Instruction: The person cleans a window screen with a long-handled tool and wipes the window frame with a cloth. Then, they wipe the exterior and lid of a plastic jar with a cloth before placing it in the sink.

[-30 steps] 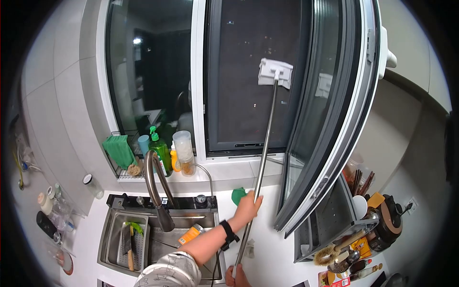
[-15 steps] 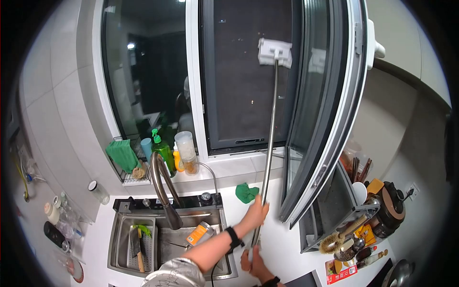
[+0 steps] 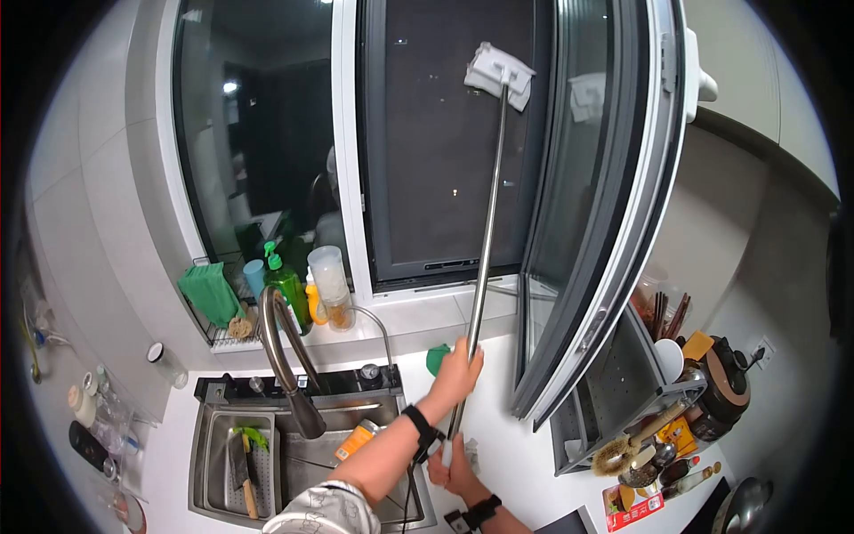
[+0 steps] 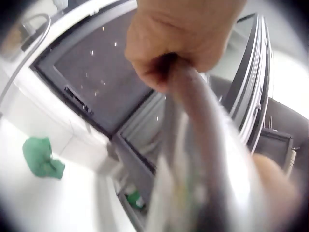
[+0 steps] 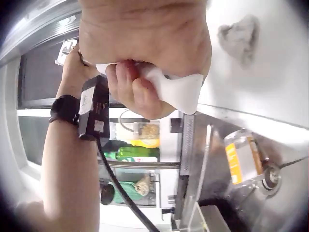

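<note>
Head view: mop pad (image 3: 501, 73) near frame edge (image 3: 538, 133).

The person's bare left forearm (image 3: 381, 452) reaches forward and up, its left hand (image 3: 456, 371) curled in a closed grip. The bare right hand (image 3: 455, 466) (also curled closed) is lower, its right forearm (image 3: 509, 521) angled up from the bottom edge.

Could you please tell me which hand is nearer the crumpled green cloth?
Left hand, gripping the silver metal pole beside the cloth; the right hand grips the pole's white handle, farther away.
</note>
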`<state>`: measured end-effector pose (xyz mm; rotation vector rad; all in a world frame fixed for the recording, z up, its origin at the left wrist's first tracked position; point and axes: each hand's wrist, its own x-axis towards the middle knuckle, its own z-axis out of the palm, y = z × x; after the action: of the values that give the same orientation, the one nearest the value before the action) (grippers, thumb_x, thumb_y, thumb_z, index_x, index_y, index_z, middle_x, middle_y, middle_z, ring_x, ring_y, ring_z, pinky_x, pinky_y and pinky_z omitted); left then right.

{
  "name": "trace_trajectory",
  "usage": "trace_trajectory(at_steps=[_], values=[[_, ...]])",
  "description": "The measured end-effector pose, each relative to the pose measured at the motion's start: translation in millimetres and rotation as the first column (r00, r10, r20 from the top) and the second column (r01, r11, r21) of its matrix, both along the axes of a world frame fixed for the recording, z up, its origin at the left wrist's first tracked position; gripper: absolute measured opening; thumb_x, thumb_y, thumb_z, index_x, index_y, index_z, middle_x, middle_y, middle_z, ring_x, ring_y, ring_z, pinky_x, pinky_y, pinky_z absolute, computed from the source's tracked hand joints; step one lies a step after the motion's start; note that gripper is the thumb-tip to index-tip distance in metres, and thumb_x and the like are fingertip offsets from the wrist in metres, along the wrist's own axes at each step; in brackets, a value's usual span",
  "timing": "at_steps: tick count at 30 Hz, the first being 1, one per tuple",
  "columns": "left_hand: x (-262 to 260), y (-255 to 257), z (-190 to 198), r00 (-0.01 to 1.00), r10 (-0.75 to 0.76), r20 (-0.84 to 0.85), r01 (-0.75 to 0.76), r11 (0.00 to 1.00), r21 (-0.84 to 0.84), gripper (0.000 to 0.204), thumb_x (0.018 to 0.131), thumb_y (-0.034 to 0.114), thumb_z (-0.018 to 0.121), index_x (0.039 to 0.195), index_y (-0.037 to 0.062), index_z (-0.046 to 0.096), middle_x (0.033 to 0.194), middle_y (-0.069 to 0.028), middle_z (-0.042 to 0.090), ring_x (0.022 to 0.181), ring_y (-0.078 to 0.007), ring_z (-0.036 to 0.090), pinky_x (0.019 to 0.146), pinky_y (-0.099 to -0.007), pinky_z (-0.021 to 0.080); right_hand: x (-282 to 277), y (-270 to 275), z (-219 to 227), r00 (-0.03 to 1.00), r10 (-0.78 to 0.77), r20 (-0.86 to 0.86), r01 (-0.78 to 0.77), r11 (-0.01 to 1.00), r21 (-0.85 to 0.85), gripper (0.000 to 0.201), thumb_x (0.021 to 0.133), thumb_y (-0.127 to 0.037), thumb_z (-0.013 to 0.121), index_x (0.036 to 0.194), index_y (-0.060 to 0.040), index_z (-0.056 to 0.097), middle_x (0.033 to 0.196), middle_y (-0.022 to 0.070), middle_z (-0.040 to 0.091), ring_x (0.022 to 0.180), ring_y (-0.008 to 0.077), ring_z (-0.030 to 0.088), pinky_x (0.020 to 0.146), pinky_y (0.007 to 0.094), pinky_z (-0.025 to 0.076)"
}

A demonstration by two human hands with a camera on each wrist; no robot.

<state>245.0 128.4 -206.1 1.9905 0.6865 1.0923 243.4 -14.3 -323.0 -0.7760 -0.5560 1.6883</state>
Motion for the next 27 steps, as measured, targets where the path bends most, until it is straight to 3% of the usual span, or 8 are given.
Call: trace_trajectory(at_steps=[6, 8, 11, 14, 16, 18, 20, 27], values=[[-1, -25, -20, 0.990, 0.094, -0.105, -0.098, 0.995, -0.031, 0.025, 0.087, 0.014, 0.049, 0.098, -0.0034, 0.036, 0.060, -0.0266, 0.054, 0.057, -0.0436, 0.055, 0.049, -0.0478, 0.043, -6, -30, -14, 0.993, -0.052, -0.110, 0.045, 0.997, -0.062, 0.062, 0.086, -0.065, 0.023, 0.061, -0.0108, 0.038, 0.045, -0.0009, 0.033, 0.036, 0.0112, 0.029, 0.037, 0.0242, 0.024], [-10, -45, -47, 0.986, 0.069, -0.149, -0.073, 0.997, -0.027, 0.026, 0.087, 0.014, 0.049, 0.098, -0.0053, 0.035, 0.060, -0.0269, 0.054, 0.057, -0.0440, 0.055, 0.049, -0.0480, 0.043, -12, -53, -33, 0.918, 0.042, -0.394, -0.068, 0.996, -0.052, 0.057, 0.090, -0.059, 0.024, 0.072, -0.0091, 0.044, 0.048, 0.0003, 0.038, 0.040, 0.0109, 0.035, 0.040, 0.0237, 0.029], [-25, -75, -80, 0.968, 0.059, -0.244, -0.091, 0.988, -0.123, 0.028, 0.087, 0.015, 0.048, 0.099, -0.0069, 0.033, 0.061, -0.0273, 0.054, 0.056, -0.0441, 0.054, 0.048, -0.0476, 0.044, -39, -93, -11, 0.933, -0.266, -0.245, 0.140, 0.890, -0.433, 0.052, 0.089, -0.060, 0.027, 0.069, -0.0168, 0.048, 0.048, -0.0038, 0.035, 0.039, 0.0092, 0.032, 0.038, 0.0212, 0.027], [-31, -100, -96, 0.948, -0.006, -0.319, -0.105, 0.938, -0.330, 0.028, 0.088, 0.015, 0.047, 0.099, -0.0072, 0.033, 0.062, -0.0282, 0.054, 0.054, -0.0433, 0.054, 0.047, -0.0466, 0.044, -43, -115, -56, 0.957, -0.202, -0.210, 0.043, 0.811, -0.584, 0.053, 0.088, -0.062, 0.027, 0.068, -0.0181, 0.049, 0.048, -0.0038, 0.036, 0.038, 0.0088, 0.032, 0.037, 0.0209, 0.027], [-33, -115, -106, 0.950, -0.022, -0.313, -0.089, 0.937, -0.337, 0.028, 0.088, 0.016, 0.047, 0.099, -0.0070, 0.033, 0.062, -0.0271, 0.055, 0.053, -0.0404, 0.056, 0.047, -0.0448, 0.045, -44, -148, -44, 0.939, -0.183, -0.291, 0.058, 0.919, -0.390, 0.054, 0.086, -0.063, 0.029, 0.072, -0.0176, 0.054, 0.050, -0.0031, 0.041, 0.037, 0.0094, 0.033, 0.037, 0.0215, 0.029], [-36, -132, -114, 0.952, -0.030, -0.304, -0.079, 0.937, -0.340, 0.028, 0.089, 0.016, 0.046, 0.098, -0.0069, 0.033, 0.061, -0.0259, 0.055, 0.051, -0.0375, 0.057, 0.046, -0.0431, 0.046, -45, -164, -9, 0.941, -0.274, -0.196, 0.041, 0.671, -0.741, 0.055, 0.088, -0.062, 0.027, 0.073, -0.0161, 0.054, 0.048, -0.0021, 0.041, 0.036, 0.0107, 0.034, 0.035, 0.0234, 0.029], [-38, -152, -117, 0.945, -0.201, -0.259, 0.000, 0.790, -0.612, 0.030, 0.089, 0.017, 0.047, 0.099, -0.0067, 0.032, 0.062, -0.0214, 0.056, 0.051, -0.0300, 0.059, 0.046, -0.0377, 0.047, -34, -167, -22, 0.959, -0.244, -0.145, 0.075, 0.709, -0.701, 0.055, 0.088, -0.061, 0.027, 0.072, -0.0161, 0.053, 0.048, -0.0020, 0.041, 0.036, 0.0107, 0.034, 0.035, 0.0235, 0.029], [-38, -185, -87, 0.945, -0.317, -0.075, 0.191, 0.727, -0.660, 0.024, 0.088, 0.020, 0.050, 0.086, -0.0018, 0.040, 0.062, -0.0136, 0.056, 0.049, -0.0190, 0.059, 0.046, -0.0307, 0.047, 9, -174, -105, 0.965, -0.134, 0.225, 0.206, 0.919, -0.336, 0.051, 0.090, -0.056, 0.028, 0.072, -0.0158, 0.052, 0.046, -0.0018, 0.040, 0.035, 0.0109, 0.033, 0.034, 0.0239, 0.028]])
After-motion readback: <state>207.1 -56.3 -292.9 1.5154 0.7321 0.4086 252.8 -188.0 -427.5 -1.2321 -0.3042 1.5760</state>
